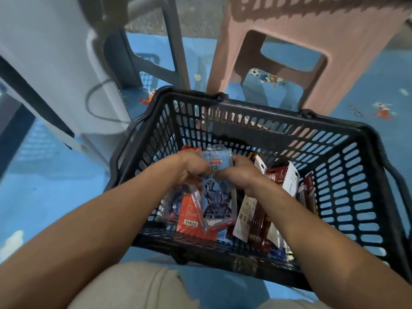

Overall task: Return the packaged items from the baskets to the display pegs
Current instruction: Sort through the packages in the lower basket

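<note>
A black plastic shopping basket [278, 132] stands on the floor in front of me, holding several packaged card packs. Both my hands are inside it. My left hand [191, 167] and my right hand [238, 172] together grip a light blue card pack [219, 192] with a dark armoured figure printed on it, one hand on each side near its top. Red and orange packs [189, 210] lie under my left hand. White and dark red packs [256, 217] lean at the right side of the basket. No display pegs are in view.
A pink plastic stool [301, 47] stands just beyond the basket. A grey stool leg [174, 41] and a white appliance with a black cable [55, 63] stand at the left. The floor is a blue patterned mat [44, 197]. My knee [138, 286] is at the bottom.
</note>
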